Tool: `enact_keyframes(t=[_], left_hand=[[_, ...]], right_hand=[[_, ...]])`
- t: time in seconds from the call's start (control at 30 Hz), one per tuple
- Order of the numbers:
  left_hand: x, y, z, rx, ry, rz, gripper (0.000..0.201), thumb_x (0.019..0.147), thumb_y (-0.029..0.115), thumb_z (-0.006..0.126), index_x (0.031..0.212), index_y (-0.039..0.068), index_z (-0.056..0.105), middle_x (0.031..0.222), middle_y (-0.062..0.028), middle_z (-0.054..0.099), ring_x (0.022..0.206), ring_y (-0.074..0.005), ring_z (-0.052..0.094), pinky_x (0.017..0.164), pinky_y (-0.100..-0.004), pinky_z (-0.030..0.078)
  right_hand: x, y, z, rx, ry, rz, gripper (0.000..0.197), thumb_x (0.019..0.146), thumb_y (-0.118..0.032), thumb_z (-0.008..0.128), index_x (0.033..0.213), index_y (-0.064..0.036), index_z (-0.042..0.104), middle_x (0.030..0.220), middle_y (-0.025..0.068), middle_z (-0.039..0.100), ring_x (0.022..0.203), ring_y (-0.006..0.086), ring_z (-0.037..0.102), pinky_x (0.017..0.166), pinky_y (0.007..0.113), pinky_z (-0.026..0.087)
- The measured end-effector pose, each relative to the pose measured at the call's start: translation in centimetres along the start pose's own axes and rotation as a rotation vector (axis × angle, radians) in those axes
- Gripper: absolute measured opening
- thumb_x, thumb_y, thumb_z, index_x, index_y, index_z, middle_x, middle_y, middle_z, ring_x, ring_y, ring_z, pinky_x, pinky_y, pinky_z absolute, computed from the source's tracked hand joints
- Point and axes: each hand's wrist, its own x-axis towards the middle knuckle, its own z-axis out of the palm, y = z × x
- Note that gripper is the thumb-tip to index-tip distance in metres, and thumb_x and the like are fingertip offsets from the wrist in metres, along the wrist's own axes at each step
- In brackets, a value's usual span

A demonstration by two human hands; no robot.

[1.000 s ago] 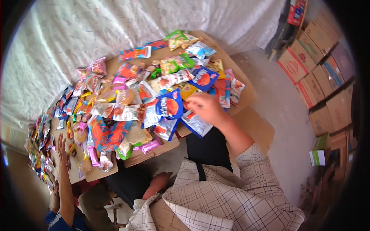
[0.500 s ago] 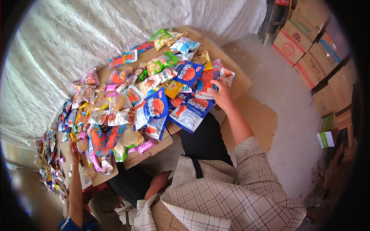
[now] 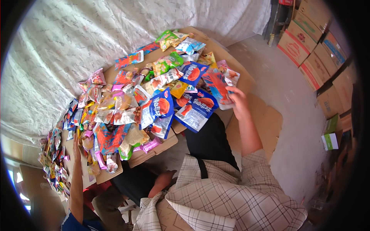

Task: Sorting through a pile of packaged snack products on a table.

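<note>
My right hand (image 3: 237, 102) is at the right edge of the table, its fingers closed on a red and blue snack packet (image 3: 216, 85) that is smeared by motion. Close by lie blue pouches with an orange-red picture, one (image 3: 195, 111) at the table's near edge and another (image 3: 190, 73) farther back. A small white and red packet (image 3: 231, 77) sits just beyond the fingers. Low over my lap rests my left hand (image 3: 165, 179), away from the packets; its fingers are too dark to make out.
A heap of mixed snack packets (image 3: 115, 115) covers the cardboard-topped table (image 3: 241, 73). At the left, another person's arm (image 3: 77, 181) reaches to the heap. White sheeting (image 3: 96, 34) hangs behind. Cardboard boxes (image 3: 293, 48) are stacked at the right, and flattened cardboard (image 3: 266, 119) lies beside the table.
My right hand has moved right and slightly toward me, and the red and blue packet has shifted and tilted with it. The view has turned a little. My left hand stays low.
</note>
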Motion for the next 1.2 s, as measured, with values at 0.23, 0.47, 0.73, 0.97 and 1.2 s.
enact_keyframes(t=[0.23,0.47,0.73,0.97,1.2], left_hand=[[0.7,-0.9,1.0,0.113,0.018,0.08,0.047,0.101,0.028,0.058,0.147,0.017,0.058,0.127,-0.0211,0.068,0.115,-0.0409,0.067,0.097,-0.0502,0.056],[0.6,-0.2,0.5,0.057,-0.021,0.036,0.052,0.1,0.03,0.061,0.15,0.015,0.055,0.131,-0.0228,0.066,0.121,-0.0419,0.064,0.102,-0.0492,0.054],[0.3,0.2,0.1,0.012,-0.006,0.041,0.054,0.101,0.037,0.062,0.15,0.014,0.054,0.132,-0.0244,0.065,0.119,-0.0448,0.065,0.101,-0.0502,0.054],[0.4,0.6,-0.7,0.065,-0.064,0.063,0.051,0.1,0.03,0.063,0.149,0.014,0.055,0.131,-0.0242,0.065,0.12,-0.0446,0.064,0.102,-0.0498,0.053],[-0.9,1.7,-2.0,-0.016,0.029,0.132,0.05,0.1,0.024,0.063,0.148,0.013,0.056,0.132,-0.0219,0.065,0.122,-0.0424,0.063,0.102,-0.0457,0.054]], right_hand=[[-0.9,-3.0,1.6,-0.167,-0.489,0.1,0.03,0.089,0.001,0.054,0.113,0.0007,0.073,0.101,0.0033,0.072,0.088,0.0098,0.067,0.081,0.028,0.054],[7.4,-5.0,19.9,-0.024,-0.585,-0.129,0.059,0.107,-0.019,0.063,0.16,-0.003,0.042,0.158,0.015,0.05,0.134,0.0203,0.058,0.104,0.035,0.053],[1.0,-5.0,16.2,-0.882,-0.744,-0.691,0.036,0.094,0.003,0.056,0.127,-0.0031,0.07,0.121,0.014,0.075,0.119,0.0312,0.068,0.102,0.043,0.054],[-5.4,-3.2,4.9,-1.151,-0.579,-0.658,0.045,0.084,0.009,0.057,0.123,-0.0074,0.071,0.137,0.0113,0.068,0.139,0.0361,0.053,0.116,0.052,0.04],[-5.4,-2.2,8.5,-1.167,-0.476,-0.97,0.029,0.081,0.004,0.068,0.105,-0.009,0.076,0.115,0.0058,0.076,0.119,0.0269,0.066,0.114,0.054,0.038]])
